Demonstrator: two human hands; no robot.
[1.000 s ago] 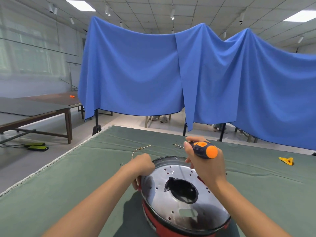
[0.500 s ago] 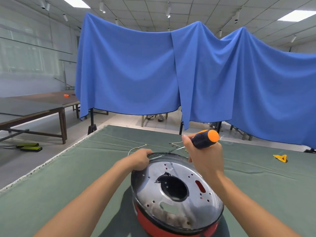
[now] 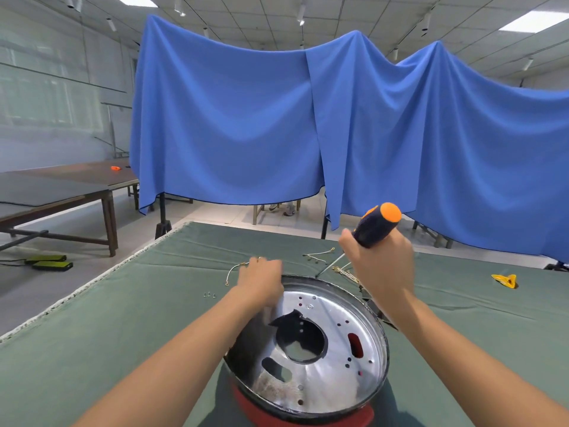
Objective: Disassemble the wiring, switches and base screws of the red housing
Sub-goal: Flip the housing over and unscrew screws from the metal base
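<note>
The right hand [image 3: 383, 266] has its fingers curled round the dark, orange-capped handle of a screwdriver [image 3: 374, 226]; this grip is wrapped tight, and the handle slants up and to the right out of the fist. The thin metal shaft runs down and to the left, and its tip sits at the far rim of the red housing [image 3: 308, 414]. The left hand [image 3: 261, 283] rests on the far left edge of the same housing, its fingers bent over the rim; the motion blur there hides how firmly this grip closes.

The housing stands on the green-covered bench [image 3: 123, 318], close to the near edge, between the two forearms. Its shiny metal plate [image 3: 332, 331] faces up, with a large round hole in the middle and many small holes around it.

Three small screws [image 3: 209, 294] lie on the cloth just left of the left hand. Loose wires [image 3: 317, 255] lie beyond the housing. A yellow piece [image 3: 505, 280] lies well apart to the right. A blue cloth [image 3: 246, 124] hangs behind the bench.
</note>
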